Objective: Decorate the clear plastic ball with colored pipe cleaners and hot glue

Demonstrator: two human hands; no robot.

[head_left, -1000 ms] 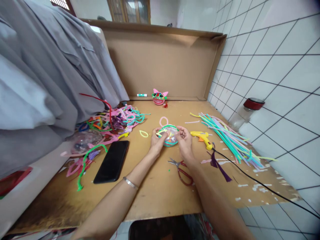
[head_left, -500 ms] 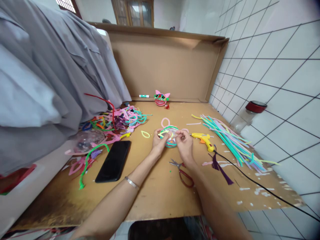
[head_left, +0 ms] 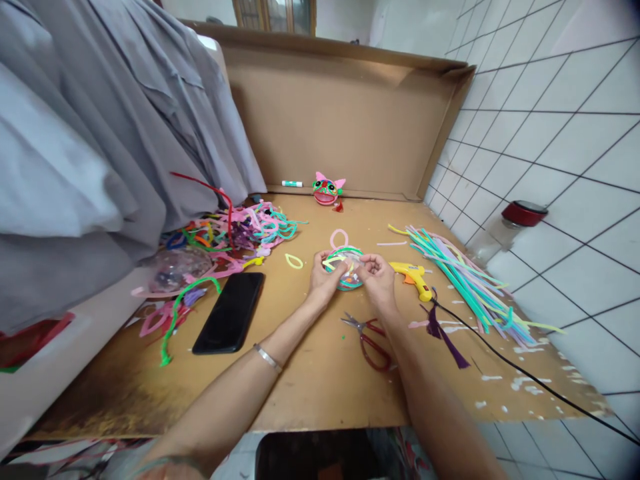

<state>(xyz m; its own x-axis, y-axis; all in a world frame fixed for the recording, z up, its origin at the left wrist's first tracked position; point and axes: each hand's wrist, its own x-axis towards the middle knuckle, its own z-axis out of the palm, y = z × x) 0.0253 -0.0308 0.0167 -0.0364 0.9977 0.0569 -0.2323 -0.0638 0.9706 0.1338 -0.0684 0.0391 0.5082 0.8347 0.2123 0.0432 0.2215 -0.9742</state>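
Between my two hands is a clear round plastic piece [head_left: 346, 285] edged with green and teal pipe cleaners. My left hand [head_left: 326, 277] grips its left side, with the thumb over a yellow pipe-cleaner loop [head_left: 334, 263]. On the opposite rim, my right hand [head_left: 376, 272] is closed, its thumb and fingers pinched at the edge. Whether a small piece sits inside that pinch is hidden. A pink pipe-cleaner loop [head_left: 339, 239] lies just behind the round piece, and another yellow loop [head_left: 294, 261] rests to the left.
Red-handled scissors [head_left: 374, 345] lie near my right forearm. A yellow glue gun [head_left: 416, 279] with a black cord is right of my hand, beside a pipe-cleaner bundle [head_left: 463, 287]. A phone [head_left: 229, 313] and a tangled pile [head_left: 250, 227] are left. A decorated face [head_left: 327, 191] stands behind.
My right hand has come down from just above the piece onto its right rim. My left hand keeps its hold. The whole view has shifted slightly.
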